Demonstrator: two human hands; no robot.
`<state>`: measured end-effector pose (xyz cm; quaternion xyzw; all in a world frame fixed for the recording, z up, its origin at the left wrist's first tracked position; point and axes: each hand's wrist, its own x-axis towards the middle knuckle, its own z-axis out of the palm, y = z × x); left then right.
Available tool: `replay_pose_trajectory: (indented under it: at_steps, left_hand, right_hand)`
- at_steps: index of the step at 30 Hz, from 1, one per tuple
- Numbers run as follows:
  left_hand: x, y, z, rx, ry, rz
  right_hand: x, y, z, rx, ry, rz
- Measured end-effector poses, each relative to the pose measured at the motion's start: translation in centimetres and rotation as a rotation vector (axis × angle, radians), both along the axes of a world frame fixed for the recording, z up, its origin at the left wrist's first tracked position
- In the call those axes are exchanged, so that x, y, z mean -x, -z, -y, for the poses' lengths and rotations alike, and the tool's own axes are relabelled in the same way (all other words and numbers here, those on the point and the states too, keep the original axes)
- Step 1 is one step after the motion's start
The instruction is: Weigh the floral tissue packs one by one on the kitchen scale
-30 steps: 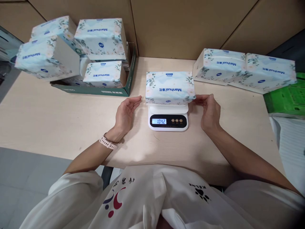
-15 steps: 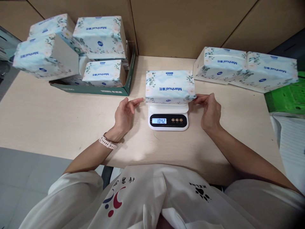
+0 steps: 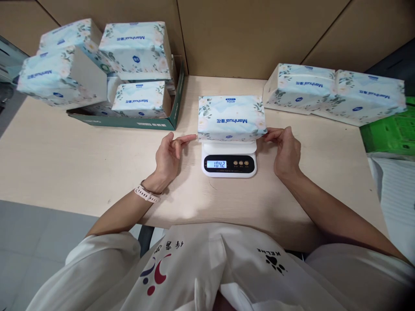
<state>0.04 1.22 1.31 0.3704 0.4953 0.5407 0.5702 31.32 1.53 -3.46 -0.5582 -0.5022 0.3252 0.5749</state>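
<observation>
A tissue pack [image 3: 231, 120] in pale blue floral wrapping rests on a small white kitchen scale [image 3: 229, 172], covering most of its platform. The scale's lit display [image 3: 216, 164] reads 104.2. My left hand [image 3: 167, 155] is open at the pack's left, its index finger stretched out with the tip at or very near the lower left edge. The other fingers bend loosely and hold nothing. On the opposite side, my right hand [image 3: 286, 151] is open with its fingertips at the pack's lower right corner. Whether they press on it I cannot tell.
A green carton tray [image 3: 177, 108] at the back left holds several tissue packs [image 3: 136, 52], some stacked and tilted. Two more tissue packs [image 3: 301, 88] stand side by side at the back right. Beside them is a bright green crate [image 3: 387, 134]. Brown panels [image 3: 243, 39] close off the table's back.
My left index finger has stretched right toward the pack's edge while its other fingers curled in. My right hand, the pack and the 104.2 reading stay as they were.
</observation>
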Motion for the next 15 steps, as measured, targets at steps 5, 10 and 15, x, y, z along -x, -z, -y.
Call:
replay_pose_trajectory:
  at_steps: [5, 10, 15]
  left_hand:
    - [0.12, 0.16, -0.06, -0.026, 0.013, -0.002]
    - [0.24, 0.46, -0.21, -0.019, -0.001, 0.009]
    - [0.19, 0.85, -0.26, -0.02, -0.02, 0.045]
  right_hand:
    - [0.21, -0.31, -0.03, 0.02, 0.015, -0.026]
    - [0.25, -0.23, -0.02, -0.001, 0.017, -0.007]
    - [0.76, -0.9, 0.66, -0.086, 0.042, 0.071]
